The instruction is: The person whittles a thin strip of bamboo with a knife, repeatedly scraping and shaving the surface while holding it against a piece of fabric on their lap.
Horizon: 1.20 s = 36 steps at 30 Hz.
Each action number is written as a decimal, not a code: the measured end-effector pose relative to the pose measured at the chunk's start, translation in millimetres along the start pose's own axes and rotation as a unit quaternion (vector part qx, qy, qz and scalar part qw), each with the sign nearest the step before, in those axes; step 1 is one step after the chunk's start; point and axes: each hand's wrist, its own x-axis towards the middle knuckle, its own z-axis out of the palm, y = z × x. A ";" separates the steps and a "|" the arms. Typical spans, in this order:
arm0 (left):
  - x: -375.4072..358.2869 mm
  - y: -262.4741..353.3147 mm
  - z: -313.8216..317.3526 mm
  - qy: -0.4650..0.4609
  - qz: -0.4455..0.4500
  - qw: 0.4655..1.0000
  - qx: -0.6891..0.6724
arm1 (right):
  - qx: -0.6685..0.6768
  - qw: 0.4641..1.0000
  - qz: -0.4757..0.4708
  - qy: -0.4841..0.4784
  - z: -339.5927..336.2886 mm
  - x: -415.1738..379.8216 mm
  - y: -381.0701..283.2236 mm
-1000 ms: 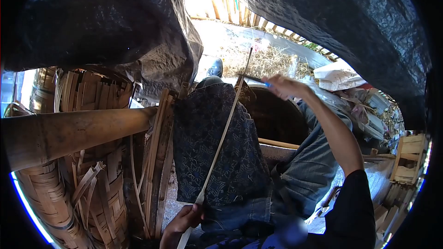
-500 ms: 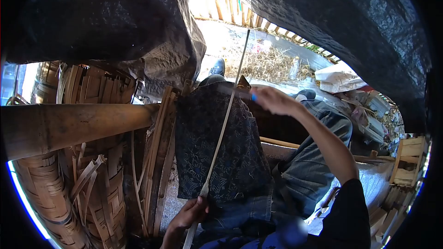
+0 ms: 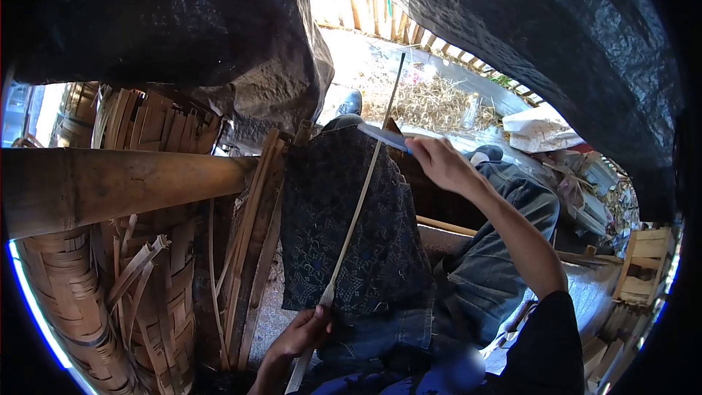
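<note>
My left hand (image 3: 301,334) is closed around the lower, wider end of a thin bamboo strip (image 3: 357,216). From there the strip slants up and away over a dark patterned cloth (image 3: 344,227) on my lap, its far tip above the bright ground. My right hand (image 3: 444,166) grips a knife (image 3: 385,136) whose handle shows a bit of blue. The blade points left and crosses the strip in its upper half, over the far edge of the cloth.
A thick bamboo pole (image 3: 131,186) juts in from the left, above tall woven bamboo baskets (image 3: 66,292). Split bamboo pieces (image 3: 245,263) stand beside my lap. Dark plastic sheeting (image 3: 526,36) hangs overhead. Dry straw (image 3: 431,102) lies on the ground ahead; a wooden crate (image 3: 643,267) is at right.
The knife, blurred by motion before, now shows sharply, and my right hand sits slightly farther right. My left hand keeps its hold on the strip. The whole view has shifted a little.
</note>
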 end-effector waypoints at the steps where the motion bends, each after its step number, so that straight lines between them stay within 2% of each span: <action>1: 0.3 2.8 0.9 0.002 0.003 1.000 0.010 | -0.006 0.999 -0.032 0.038 2.1 7.1 11.1; 2: 0.5 3.4 0.4 0.000 0.003 1.000 0.013 | -0.008 0.999 -0.030 0.041 3.9 5.0 18.1; 5: 0.7 0.5 -0.5 0.003 0.005 1.000 0.007 | 0.001 0.993 0.054 -0.109 -1.8 1.4 1.7; 6: 1.9 -2.0 -0.8 -0.002 0.011 1.000 -0.002 | 0.042 0.988 0.059 -0.139 2.1 -3.7 -3.1; 8: 4.2 -6.4 -1.5 -0.007 0.018 1.000 -0.015 | 0.055 0.990 0.043 -0.125 10.6 -19.4 -7.7; 12: 5.7 -5.7 -1.6 -0.003 0.016 1.000 0.000 | 0.058 0.987 0.075 -0.129 -8.0 -9.6 -18.1; 13: 5.5 -3.6 -1.3 0.003 0.012 1.000 0.007 | 0.046 0.998 0.030 -0.036 -0.1 -7.8 -7.2; 14: 5.5 -5.0 -1.4 0.001 0.011 1.000 0.010 | 0.017 1.000 0.010 -0.007 4.8 -3.7 6.9; 16: 7.2 -9.1 -1.2 0.002 0.028 1.000 -0.007 | 0.040 0.979 0.150 -0.135 -3.9 -4.0 -13.1; 18: 7.1 -6.2 1.2 0.007 0.027 1.000 -0.005 | 0.069 0.965 0.116 -0.226 2.2 -22.6 -31.3; 19: 6.4 -6.2 2.0 0.012 0.023 1.000 -0.001 | 0.074 0.959 0.057 -0.269 13.9 -36.7 -30.9; 20: 6.8 -8.3 1.8 0.014 0.022 1.000 -0.006 | 0.058 0.944 0.129 -0.298 7.1 -41.7 -67.1; 22: 10.8 -12.2 1.2 0.016 0.024 1.000 0.002 | 0.081 0.979 0.022 -0.186 22.6 -51.5 -56.9; 24: 9.7 -7.0 2.0 0.014 0.023 1.000 0.005 | 0.078 0.991 0.022 -0.104 14.7 -36.6 -43.8; 25: 8.2 -5.1 2.5 0.013 0.022 1.000 0.008 | 0.033 0.987 0.091 -0.132 6.3 -23.1 -36.5; 26: 8.2 -6.0 2.8 0.013 0.022 1.000 0.011 | 0.034 0.987 0.091 -0.129 3.0 -18.2 -33.5; 28: 9.6 -8.7 2.4 0.018 0.037 0.999 0.009 | -0.008 0.998 0.030 -0.050 -0.2 -12.4 -31.8; 30: 9.2 -9.1 2.4 0.013 0.045 0.999 0.006 | 0.032 0.998 -0.003 -0.063 8.3 -32.3 -44.5; 32: 8.9 -10.5 2.8 0.007 0.051 0.999 -0.002 | 0.013 0.998 -0.025 -0.059 9.1 -40.6 -44.4; 34: 9.6 -7.9 2.8 -0.005 0.053 0.998 0.024 | 0.050 0.989 0.073 -0.121 -2.0 -40.2 -47.8; 36: 9.4 -6.0 3.6 -0.001 0.051 0.998 0.025 | 0.049 0.987 0.080 -0.127 -3.2 -33.6 -44.4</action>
